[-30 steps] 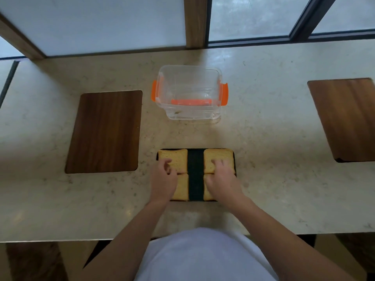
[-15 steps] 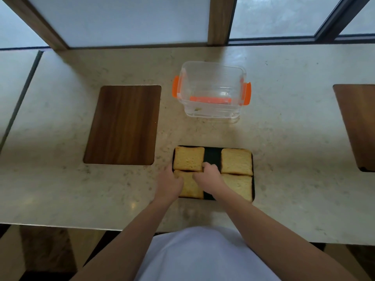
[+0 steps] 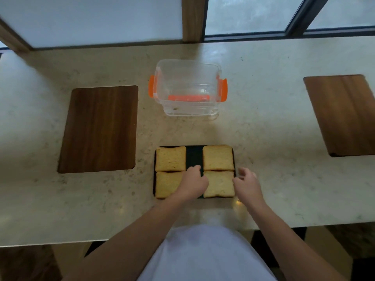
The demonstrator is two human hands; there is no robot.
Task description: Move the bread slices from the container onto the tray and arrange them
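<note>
Four bread slices lie flat on the black tray (image 3: 194, 157) in a two-by-two grid, a dark strip of bare tray between the left and right pairs. Far-left slice (image 3: 170, 158) and near-left slice (image 3: 167, 184) touch edge to edge; far-right slice (image 3: 218, 157) and near-right slice (image 3: 219, 186) likewise. All are golden-yellow, roughly square, with slightly darker crust edges; the near-right one looks paler.

Left hand (image 3: 194, 184) rests over the tray's centre strip, fingers curled loosely, overlapping the near-left slice; whether it grips anything cannot be told. Right hand (image 3: 246, 184) sits at the tray's right edge, fingers released and slightly spread, holding nothing.

The clear container (image 3: 187, 88) with orange latches stands beyond the tray on the pale counter (image 3: 263, 128), no slices inside.
</note>
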